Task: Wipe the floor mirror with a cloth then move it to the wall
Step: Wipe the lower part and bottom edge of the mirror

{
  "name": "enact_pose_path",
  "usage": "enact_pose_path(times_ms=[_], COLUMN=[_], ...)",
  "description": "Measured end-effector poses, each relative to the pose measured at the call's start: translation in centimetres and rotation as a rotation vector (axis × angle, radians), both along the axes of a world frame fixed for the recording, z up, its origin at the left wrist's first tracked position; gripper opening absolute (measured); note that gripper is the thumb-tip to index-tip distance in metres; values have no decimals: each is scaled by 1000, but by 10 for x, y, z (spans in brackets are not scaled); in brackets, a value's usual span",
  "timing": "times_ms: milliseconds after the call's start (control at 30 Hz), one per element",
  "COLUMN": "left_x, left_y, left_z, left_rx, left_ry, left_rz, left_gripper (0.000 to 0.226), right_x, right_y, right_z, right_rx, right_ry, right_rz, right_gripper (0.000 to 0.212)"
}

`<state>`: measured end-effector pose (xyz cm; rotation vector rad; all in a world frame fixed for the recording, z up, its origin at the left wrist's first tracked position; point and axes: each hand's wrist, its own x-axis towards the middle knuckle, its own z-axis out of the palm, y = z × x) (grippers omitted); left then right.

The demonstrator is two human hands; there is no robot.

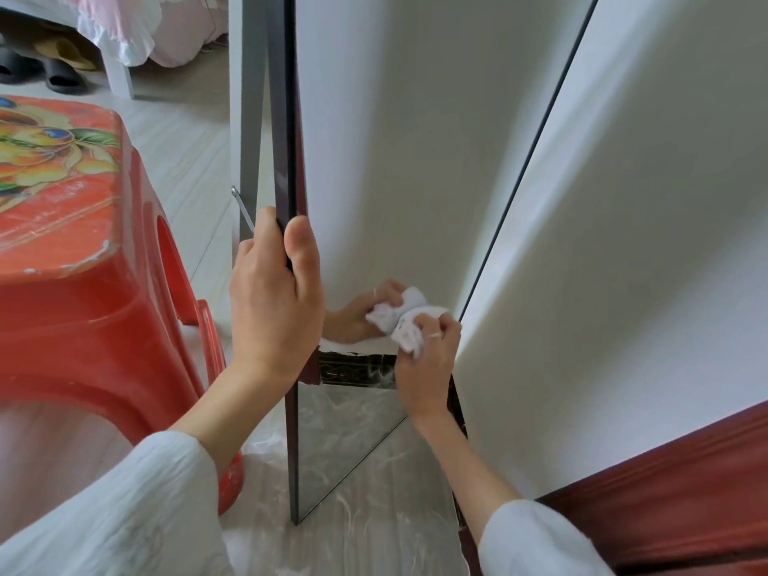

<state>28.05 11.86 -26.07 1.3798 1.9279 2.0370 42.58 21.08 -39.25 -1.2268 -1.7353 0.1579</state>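
Hiding behind right hand (424,359) — mirror (374,180) corner.

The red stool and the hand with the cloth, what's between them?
In the head view, the left hand gripping the mirror's dark frame edge.

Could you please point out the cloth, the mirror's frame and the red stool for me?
cloth (409,322): head view, on the crumpled white middle.
mirror's frame (286,118): head view, on the dark left edge.
red stool (83,293): head view, on its side wall.
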Motion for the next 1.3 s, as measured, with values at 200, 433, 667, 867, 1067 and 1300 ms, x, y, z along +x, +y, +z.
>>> enact_pose_path(times_ms=[200,433,667,867,1067,1300], left_x=[0,0,1,-1,0,-2], left_y=[0,-3,-2,0,0,-2], left_z=[0,1,1,0,0,1], left_rx=[-10,-28,-28,-29,0,-12], left_ry=[7,18,11,1,15,32], left_rz=[-12,-14,-21,-25,-38,-38], left_gripper=[46,48,47,45,61,68], right_x=[55,40,-6,-2,36,25], right_y=[-16,11,12,-35,-38,-7], right_z=[-48,53,97,-5,-38,61], right_rx=[-564,-38,236,33,-576,-1], right_ry=[-518,-25,29,-225,-704,-117], right_rz=[316,-78,114,255,434,84], right_gripper=[35,27,22,20,32,35])
